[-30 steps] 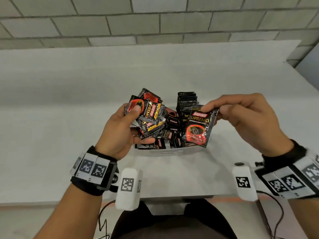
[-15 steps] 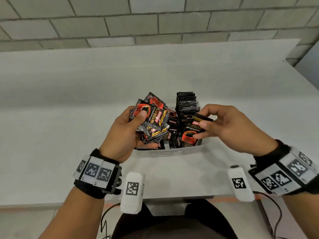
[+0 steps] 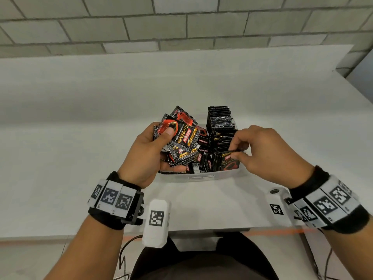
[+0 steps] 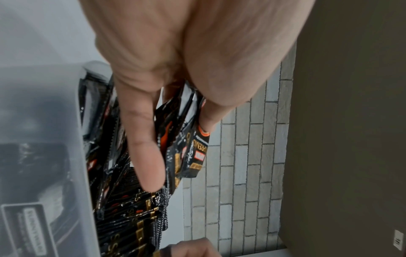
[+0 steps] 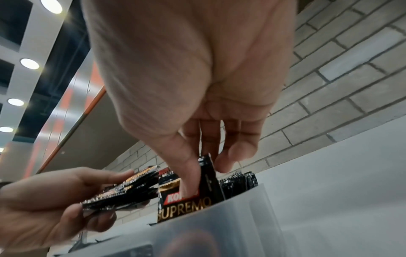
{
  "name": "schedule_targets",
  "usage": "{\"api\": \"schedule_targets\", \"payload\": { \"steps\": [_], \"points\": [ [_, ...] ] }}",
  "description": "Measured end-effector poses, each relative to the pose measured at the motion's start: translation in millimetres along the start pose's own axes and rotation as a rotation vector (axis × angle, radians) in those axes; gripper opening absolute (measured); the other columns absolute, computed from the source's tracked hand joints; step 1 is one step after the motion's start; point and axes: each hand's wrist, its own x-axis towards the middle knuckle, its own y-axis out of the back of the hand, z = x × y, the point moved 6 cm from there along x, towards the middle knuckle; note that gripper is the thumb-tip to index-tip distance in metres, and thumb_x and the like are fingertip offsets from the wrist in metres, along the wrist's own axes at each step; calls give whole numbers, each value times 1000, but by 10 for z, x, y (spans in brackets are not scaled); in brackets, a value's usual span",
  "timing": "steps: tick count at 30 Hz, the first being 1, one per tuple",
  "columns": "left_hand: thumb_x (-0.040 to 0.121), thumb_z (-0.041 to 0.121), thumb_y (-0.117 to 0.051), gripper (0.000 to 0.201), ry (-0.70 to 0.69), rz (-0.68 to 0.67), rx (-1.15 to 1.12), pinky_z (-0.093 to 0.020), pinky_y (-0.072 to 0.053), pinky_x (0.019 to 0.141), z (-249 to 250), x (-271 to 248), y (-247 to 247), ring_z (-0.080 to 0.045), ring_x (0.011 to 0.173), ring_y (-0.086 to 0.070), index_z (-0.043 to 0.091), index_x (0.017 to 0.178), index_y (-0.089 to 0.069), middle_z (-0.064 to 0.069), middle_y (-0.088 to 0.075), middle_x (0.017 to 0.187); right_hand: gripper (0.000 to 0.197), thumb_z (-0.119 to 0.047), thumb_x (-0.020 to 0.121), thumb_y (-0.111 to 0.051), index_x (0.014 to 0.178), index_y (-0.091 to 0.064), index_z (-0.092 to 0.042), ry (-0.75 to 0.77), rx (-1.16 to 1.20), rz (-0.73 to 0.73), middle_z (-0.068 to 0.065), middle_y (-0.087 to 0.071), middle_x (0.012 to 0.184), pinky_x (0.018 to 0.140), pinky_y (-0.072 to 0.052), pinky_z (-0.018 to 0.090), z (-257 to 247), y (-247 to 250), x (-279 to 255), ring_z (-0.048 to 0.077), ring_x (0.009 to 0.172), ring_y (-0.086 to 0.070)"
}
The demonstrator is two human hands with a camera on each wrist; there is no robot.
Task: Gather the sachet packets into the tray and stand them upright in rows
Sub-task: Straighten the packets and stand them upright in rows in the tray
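A translucent white tray (image 3: 198, 176) sits on the table near the front edge, filled with black and red sachets. Along its right side a row of upright sachets (image 3: 220, 126) runs to the back. My left hand (image 3: 153, 150) grips a fanned bundle of sachets (image 3: 181, 138) above the tray's left half, thumb pressed on top; the bundle (image 4: 186, 147) also shows in the left wrist view. My right hand (image 3: 242, 150) pinches the top edge of one sachet (image 3: 229, 162) standing at the tray's near right corner, seen upright (image 5: 193, 200) behind the tray wall (image 5: 230, 226).
The white table (image 3: 80, 138) stretches wide on both sides and behind the tray, ending at a grey block wall (image 3: 181, 27). Loose sachets (image 3: 201, 160) lie jumbled in the tray's middle. The table's front edge (image 3: 201, 229) is just below my wrists.
My right hand has carried its single sachet from mid-air down into the tray's near right corner and stood it upright. The left hand kept its bundle, shifting slightly up.
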Motion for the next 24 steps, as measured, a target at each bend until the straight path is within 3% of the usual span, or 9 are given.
{"api": "schedule_targets", "payload": {
  "steps": [4, 8, 11, 18, 20, 24],
  "points": [
    [101, 27, -56, 22, 5, -1, -1, -47, -62, 58, 3, 5, -3, -35, 89, -76, 15, 120, -59, -8, -73, 112, 29, -9, 74, -84, 78, -61, -27, -48, -29, -68, -13, -57, 79, 66, -43, 21, 70, -60, 20, 3, 72, -55],
    [101, 27, -56, 20, 0, 2, 11, -47, -62, 59, 8, 19, -4, -34, 89, -76, 17, 118, -60, -5, -74, 108, 34, -10, 69, -90, 82, -63, -26, -12, 101, -48, -11, -62, 82, 68, -43, 12, 2, 35, 24, 7, 78, -58],
    [102, 26, -56, 19, 3, 1, 9, -45, -62, 58, 0, 22, -13, -34, 89, -76, 17, 118, -60, -3, -75, 106, 24, -8, 71, -88, 77, -70, -23, 36, 148, -40, -11, -64, 81, 65, -40, 7, -54, 57, 25, 7, 76, -60],
    [102, 25, -55, 23, 9, -5, 7, -45, -62, 57, -11, 20, -31, -35, 89, -76, 14, 122, -58, -5, -75, 107, 29, -13, 74, -86, 74, -65, -33, -60, 18, -75, -14, -67, 71, 66, -47, 15, 169, -15, 37, 4, 73, -61],
    [102, 25, -56, 23, 8, -4, 5, -46, -62, 57, -9, 18, -18, -35, 89, -76, 14, 121, -58, -5, -75, 108, 32, -17, 70, -88, 83, -65, -35, -49, 11, -83, -15, -64, 80, 73, -48, 22, 158, 31, 28, 4, 78, -58],
    [101, 26, -56, 20, 0, 1, 11, -49, -63, 59, 3, 19, 1, -35, 90, -76, 16, 119, -59, -4, -75, 106, 52, -27, 74, -87, 116, -62, -43, 147, 30, -138, -21, -54, 114, 90, -38, 20, -60, 18, 11, 7, 106, -46]
  ]
}}
